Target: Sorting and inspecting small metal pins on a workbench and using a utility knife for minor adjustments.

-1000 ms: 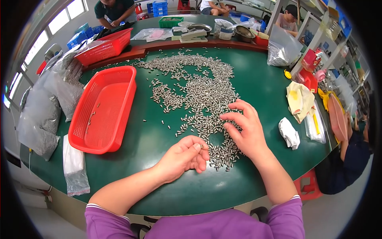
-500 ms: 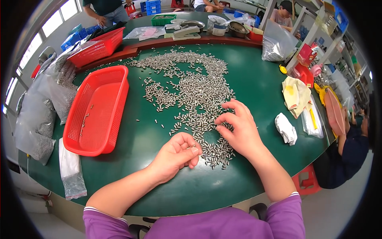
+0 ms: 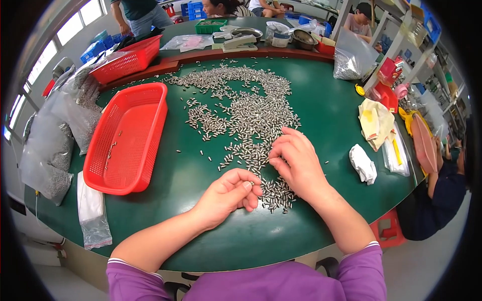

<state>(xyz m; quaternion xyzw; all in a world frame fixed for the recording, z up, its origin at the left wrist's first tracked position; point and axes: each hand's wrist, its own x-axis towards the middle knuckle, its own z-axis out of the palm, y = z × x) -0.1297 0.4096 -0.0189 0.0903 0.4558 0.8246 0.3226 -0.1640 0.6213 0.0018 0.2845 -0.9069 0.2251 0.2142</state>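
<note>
Small silvery metal pins (image 3: 256,113) lie in a large, loose heap over the green table, trailing toward me. My left hand (image 3: 232,193) is beside the near end of the heap, thumb and forefinger closed in a pinch; anything between them is too small to make out. My right hand (image 3: 300,165) rests over the heap's right edge, fingers curled down and closed together at the pins, their tips partly hidden. To the left stands a red plastic basket (image 3: 93,173) with a few pins on its bottom.
Clear bags of pins (image 3: 52,150) crowd the table's left edge. A white crumpled cloth (image 3: 362,164), cream gloves (image 3: 376,123) and a yellow pen (image 3: 397,152) lie at the right. A scale (image 3: 240,42) stands at the back. Other people sit or stand around.
The view has shifted slightly. My right hand's fingers have drawn closer together, and my left hand stays pinched near the heap. A person's head now shows at the back.
</note>
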